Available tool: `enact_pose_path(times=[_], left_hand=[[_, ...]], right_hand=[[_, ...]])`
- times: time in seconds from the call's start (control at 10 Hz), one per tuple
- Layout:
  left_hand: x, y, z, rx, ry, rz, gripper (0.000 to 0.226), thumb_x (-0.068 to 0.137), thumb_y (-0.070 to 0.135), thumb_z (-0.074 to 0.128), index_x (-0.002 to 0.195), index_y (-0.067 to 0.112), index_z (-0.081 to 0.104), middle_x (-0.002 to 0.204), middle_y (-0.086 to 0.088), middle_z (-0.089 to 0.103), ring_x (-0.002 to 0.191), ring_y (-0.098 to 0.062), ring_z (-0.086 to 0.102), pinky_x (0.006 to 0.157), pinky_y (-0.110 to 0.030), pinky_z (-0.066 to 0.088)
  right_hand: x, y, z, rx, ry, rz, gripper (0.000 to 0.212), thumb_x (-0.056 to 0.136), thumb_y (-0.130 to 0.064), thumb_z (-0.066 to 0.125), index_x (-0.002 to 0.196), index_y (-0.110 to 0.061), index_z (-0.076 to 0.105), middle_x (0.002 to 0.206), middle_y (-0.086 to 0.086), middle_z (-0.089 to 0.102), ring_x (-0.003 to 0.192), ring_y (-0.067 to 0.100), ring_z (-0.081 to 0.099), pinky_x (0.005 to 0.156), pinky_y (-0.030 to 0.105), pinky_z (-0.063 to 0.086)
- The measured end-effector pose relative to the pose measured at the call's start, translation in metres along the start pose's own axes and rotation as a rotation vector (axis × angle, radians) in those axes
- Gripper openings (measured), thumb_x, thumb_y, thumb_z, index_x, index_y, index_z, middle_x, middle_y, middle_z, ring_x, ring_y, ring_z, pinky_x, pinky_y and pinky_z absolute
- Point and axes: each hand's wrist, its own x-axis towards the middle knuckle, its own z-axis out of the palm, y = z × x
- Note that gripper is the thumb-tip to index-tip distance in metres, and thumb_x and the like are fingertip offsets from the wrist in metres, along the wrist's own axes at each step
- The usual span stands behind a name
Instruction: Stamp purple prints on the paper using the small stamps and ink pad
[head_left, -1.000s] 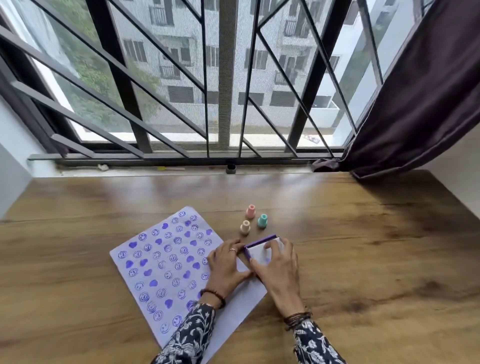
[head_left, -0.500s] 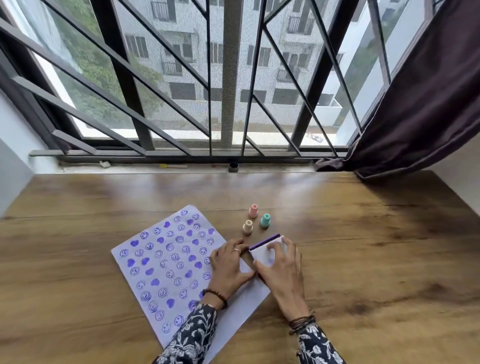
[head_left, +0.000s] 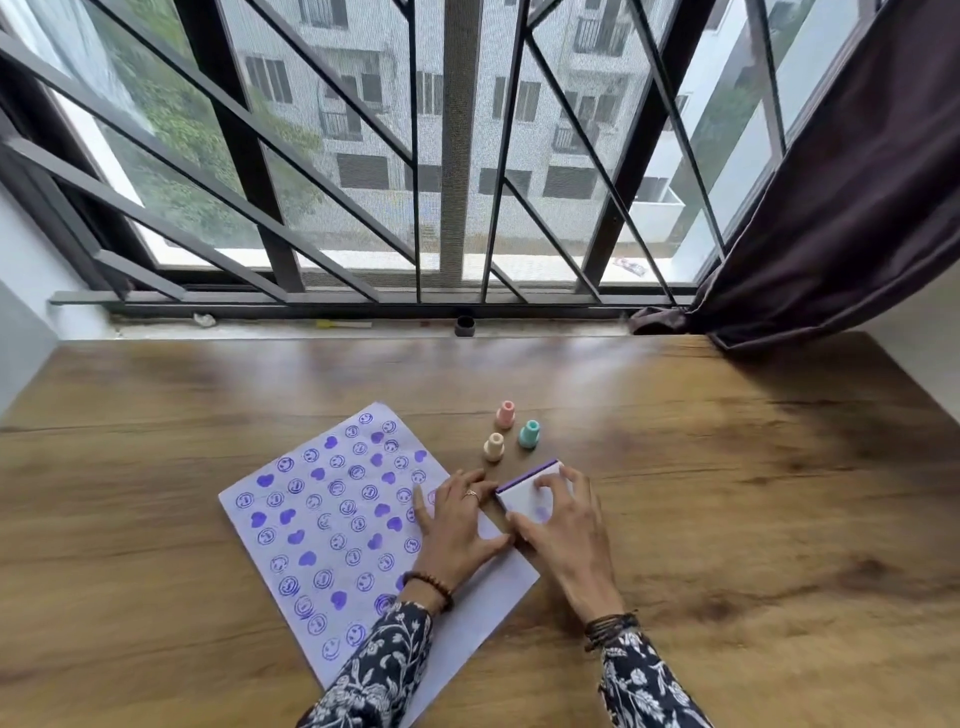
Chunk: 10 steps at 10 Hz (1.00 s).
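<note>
A white paper (head_left: 332, 525) covered with purple hearts and smiley prints lies tilted on the wooden table (head_left: 727, 519). At its right edge sits the ink pad (head_left: 527, 496), white lid down with a purple strip along its far side. My right hand (head_left: 563, 525) presses on the lid with fingers spread over it. My left hand (head_left: 457, 525) rests flat on the paper and touches the pad's left side. Three small stamps stand upright just beyond: pink (head_left: 505, 414), teal (head_left: 529, 434) and cream (head_left: 493, 447).
A barred window (head_left: 457, 156) and its sill (head_left: 343, 326) run along the table's far edge, with a small dark cap (head_left: 464, 326) on the sill. A dark curtain (head_left: 831, 208) hangs at the right and drapes onto the far right corner.
The ink pad's lid has come down from partly raised to almost flat under my right hand. Both hands have stayed at the pad.
</note>
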Motion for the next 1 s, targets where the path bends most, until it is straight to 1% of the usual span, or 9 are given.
enact_pose_path(times=[0.2, 0.3, 0.5, 0.6, 0.7, 0.8, 0.9, 1.0], left_hand=[[0.004, 0.000, -0.006, 0.005, -0.117, 0.017, 0.072, 0.070, 0.043, 0.069, 0.132, 0.025, 0.036, 0.145, 0.006, 0.030, 0.137, -0.011, 0.020, 0.110, -0.050, -0.015], [0.007, -0.002, -0.011, 0.050, -0.200, 0.050, 0.080, 0.069, 0.044, 0.070, 0.136, 0.024, 0.031, 0.148, 0.005, 0.024, 0.139, -0.010, 0.017, 0.111, -0.051, -0.015], [0.015, -0.003, -0.019, 0.081, -0.322, 0.142, 0.088, 0.069, 0.047, 0.071, 0.139, 0.022, 0.024, 0.150, 0.002, 0.022, 0.140, -0.010, 0.015, 0.111, -0.051, -0.014], [0.017, -0.004, -0.019, 0.088, -0.334, 0.172, 0.090, 0.068, 0.047, 0.072, 0.139, 0.022, 0.024, 0.149, 0.001, 0.023, 0.140, -0.010, 0.016, 0.111, -0.049, -0.014], [0.018, -0.004, -0.019, 0.087, -0.327, 0.176, 0.091, 0.067, 0.046, 0.073, 0.139, 0.021, 0.025, 0.149, 0.000, 0.024, 0.139, -0.012, 0.017, 0.112, -0.048, -0.012], [0.018, -0.001, -0.020, 0.114, -0.317, 0.175, 0.096, 0.067, 0.045, 0.074, 0.141, 0.019, 0.018, 0.150, -0.001, 0.023, 0.140, -0.013, 0.017, 0.114, -0.047, -0.009], [0.005, 0.005, -0.025, 0.094, -0.220, 0.143, 0.099, 0.072, 0.044, 0.069, 0.143, 0.017, 0.005, 0.149, -0.001, 0.024, 0.141, -0.015, 0.016, 0.115, -0.042, -0.010], [0.000, 0.000, -0.035, 0.178, 0.027, 0.154, 0.081, 0.085, 0.041, 0.054, 0.142, 0.019, 0.001, 0.153, -0.002, 0.017, 0.143, -0.013, 0.008, 0.111, -0.032, -0.018]], right_hand=[[0.006, 0.000, 0.003, -0.016, 0.036, -0.011, 0.048, 0.069, -0.042, 0.073, 0.109, -0.021, 0.058, 0.132, 0.003, 0.047, 0.121, 0.023, 0.044, 0.096, 0.034, 0.042], [0.000, 0.006, 0.007, -0.037, 0.087, -0.003, 0.049, 0.070, -0.048, 0.071, 0.109, -0.023, 0.058, 0.132, 0.001, 0.048, 0.120, 0.022, 0.045, 0.096, 0.035, 0.043], [-0.009, 0.006, 0.016, -0.079, 0.193, 0.044, 0.051, 0.067, -0.051, 0.073, 0.107, -0.023, 0.058, 0.129, 0.005, 0.049, 0.114, 0.027, 0.048, 0.094, 0.038, 0.043], [-0.011, 0.005, 0.016, -0.072, 0.212, 0.060, 0.052, 0.067, -0.051, 0.073, 0.108, -0.023, 0.057, 0.129, 0.006, 0.048, 0.115, 0.027, 0.048, 0.094, 0.039, 0.042], [-0.013, 0.002, 0.016, -0.069, 0.195, 0.077, 0.052, 0.070, -0.051, 0.071, 0.111, -0.024, 0.055, 0.131, 0.005, 0.046, 0.117, 0.027, 0.045, 0.097, 0.038, 0.040], [-0.012, -0.001, 0.014, -0.074, 0.163, 0.093, 0.053, 0.072, -0.051, 0.069, 0.113, -0.023, 0.054, 0.132, 0.006, 0.045, 0.118, 0.028, 0.044, 0.099, 0.040, 0.039], [-0.015, -0.005, 0.011, -0.083, 0.135, 0.091, 0.053, 0.076, -0.052, 0.065, 0.116, -0.021, 0.053, 0.133, 0.006, 0.045, 0.122, 0.030, 0.040, 0.100, 0.041, 0.038], [-0.011, -0.013, 0.009, -0.091, 0.201, -0.094, 0.046, 0.085, -0.039, 0.060, 0.123, -0.013, 0.052, 0.136, 0.011, 0.049, 0.128, 0.033, 0.040, 0.106, 0.044, 0.035]])
